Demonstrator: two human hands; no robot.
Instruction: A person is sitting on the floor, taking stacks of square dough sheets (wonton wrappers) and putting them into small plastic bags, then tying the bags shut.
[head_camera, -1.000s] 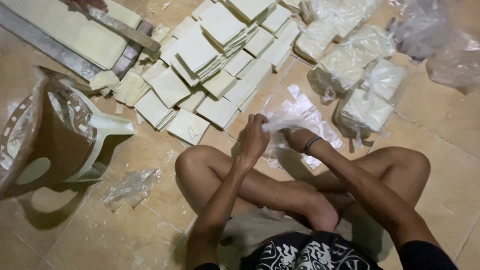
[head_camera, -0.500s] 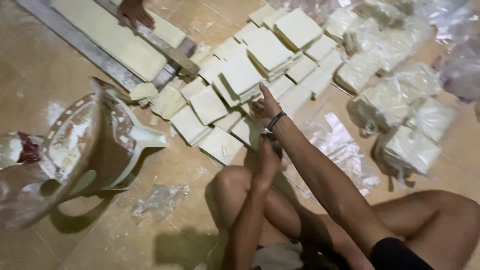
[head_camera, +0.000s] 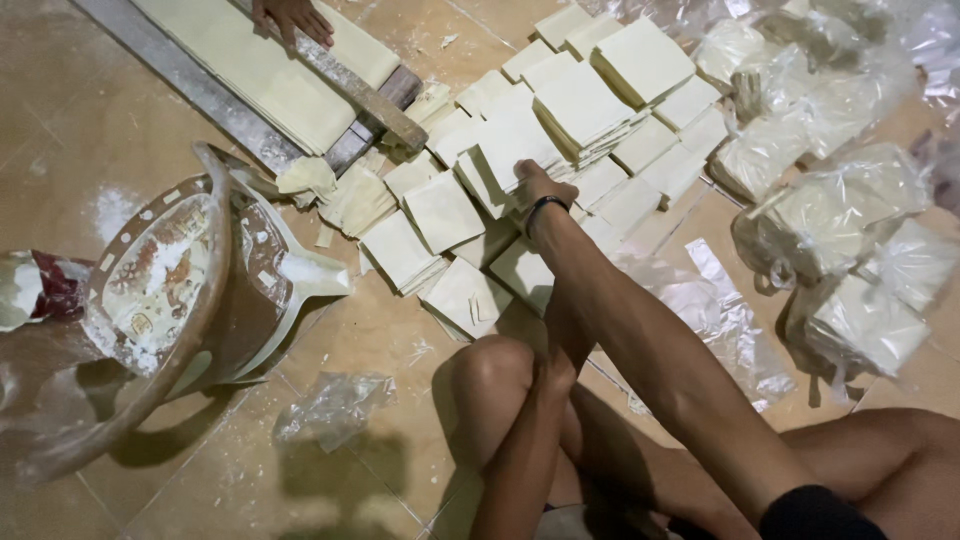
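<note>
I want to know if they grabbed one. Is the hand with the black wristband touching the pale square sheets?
Touching. The head view shows the right hand pressed flat on a stack of pale square dough sheets, with no gap.

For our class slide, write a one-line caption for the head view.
Right hand reaches onto stacked pale dough squares on the tiled floor; left hand rests by the knee.

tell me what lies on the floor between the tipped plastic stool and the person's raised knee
A crumpled clear plastic bag lies on the tiled floor between the stool and the knee, seen in the head view.
</note>
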